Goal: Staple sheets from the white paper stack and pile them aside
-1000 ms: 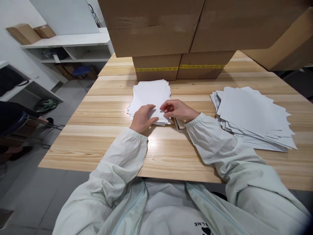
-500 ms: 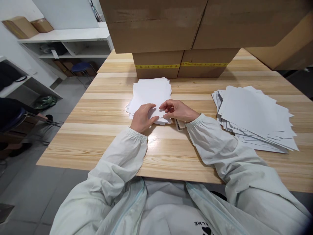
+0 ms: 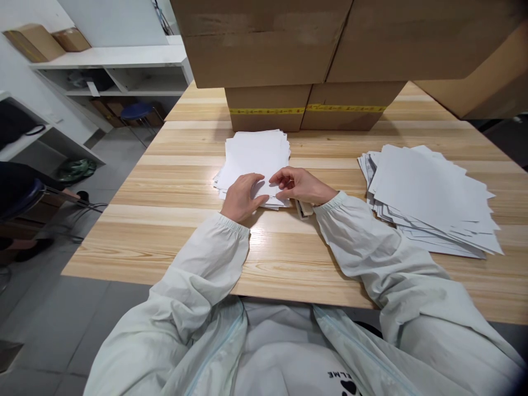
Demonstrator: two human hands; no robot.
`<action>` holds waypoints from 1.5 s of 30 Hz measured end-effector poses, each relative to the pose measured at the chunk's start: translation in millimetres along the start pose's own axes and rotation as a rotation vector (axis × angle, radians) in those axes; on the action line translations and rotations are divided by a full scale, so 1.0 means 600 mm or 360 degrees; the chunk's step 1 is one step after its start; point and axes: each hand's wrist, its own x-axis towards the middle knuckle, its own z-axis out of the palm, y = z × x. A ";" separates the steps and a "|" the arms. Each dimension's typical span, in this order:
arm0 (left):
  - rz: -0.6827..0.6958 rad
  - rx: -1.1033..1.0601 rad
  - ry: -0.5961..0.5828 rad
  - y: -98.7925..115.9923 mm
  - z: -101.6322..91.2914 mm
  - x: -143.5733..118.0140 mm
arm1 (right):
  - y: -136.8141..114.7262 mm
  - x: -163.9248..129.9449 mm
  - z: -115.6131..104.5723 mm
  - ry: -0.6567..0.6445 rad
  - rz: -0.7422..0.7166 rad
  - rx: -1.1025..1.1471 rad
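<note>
While the big brown cardboard boxes [image 3: 313, 49] crowd the far edge of the pale striped wooden tabletop [image 3: 289, 258], the work goes on just in front of them. Toward the right edge lies a loose, fanned heap of large white sheets [image 3: 429, 195], corners sticking out every way. Smaller, at the middle of the tabletop, sits the neater stack of white paper sheets [image 3: 256, 157], and both hands are at its near edge. The left hand [image 3: 241, 198] lies flat and mostly open, fingers spread on the top sheet, pressing it down without gripping. The right hand [image 3: 299, 185] is curled, thumb and fingertips pinched at the stack's near right corner, apparently on the edge of a sheet. A small dark-edged object [image 3: 304, 209] lies just beside that wrist; I cannot tell what it is. To my eye, the pinch could catch two sheets together, or the stack could skew if the flat hand eases off.
</note>
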 end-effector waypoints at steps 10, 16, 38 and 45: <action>0.0005 0.0000 0.0012 -0.003 0.003 0.000 | 0.001 0.001 -0.003 -0.0028 -0.0048 -0.0040; -0.0006 -0.0016 0.0047 -0.003 0.005 0.001 | 0.003 0.002 -0.002 -0.0036 -0.0024 -0.0038; -0.0263 -0.0452 0.0259 0.001 0.005 0.003 | -0.031 -0.004 0.021 0.0293 0.0493 0.0481; -0.0248 -0.0514 0.0178 0.000 0.008 0.000 | -0.026 -0.004 0.020 0.0246 0.0460 0.0502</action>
